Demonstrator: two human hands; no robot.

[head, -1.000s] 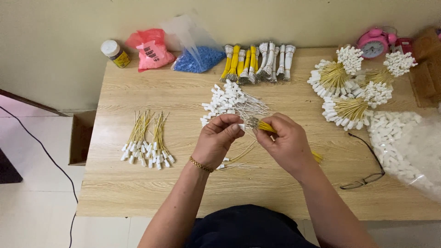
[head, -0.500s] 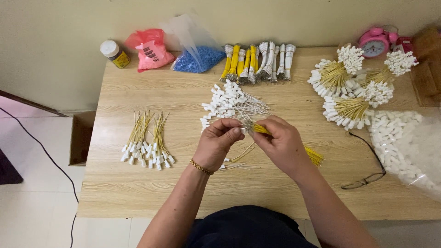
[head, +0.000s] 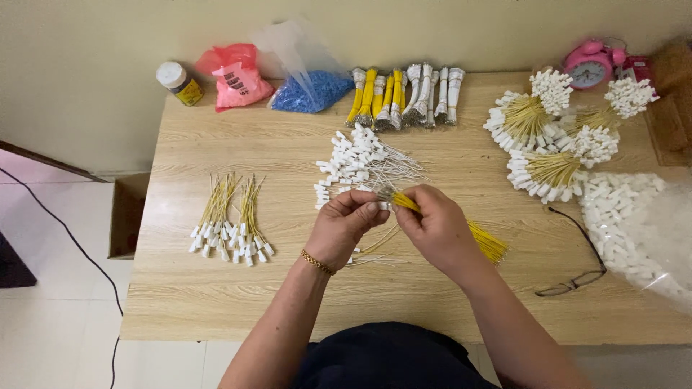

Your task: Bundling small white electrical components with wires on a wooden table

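A bundle of thin wires with white plastic connectors (head: 355, 162) fans out over the wooden table (head: 216, 310). Its yellow wire ends (head: 486, 241) stick out to the right. My right hand (head: 436, 229) is closed round the yellow part of this bundle. My left hand (head: 344, 225) pinches the wires where the fan gathers, right against my right hand. A gold bracelet sits on my left wrist.
Finished yellow wires with white connectors (head: 231, 220) lie at the left. Tied bundles (head: 404, 94), a blue bag (head: 310, 86), a red bag (head: 238, 78) and a jar (head: 178, 81) line the back. Round bundles (head: 555, 137), a pink clock (head: 595, 65), glasses (head: 577, 277) and a bag of white connectors (head: 634, 230) are at the right.
Both hands have drifted slightly right and down with the bundle; more of the yellow wire ends now show beyond my right hand.
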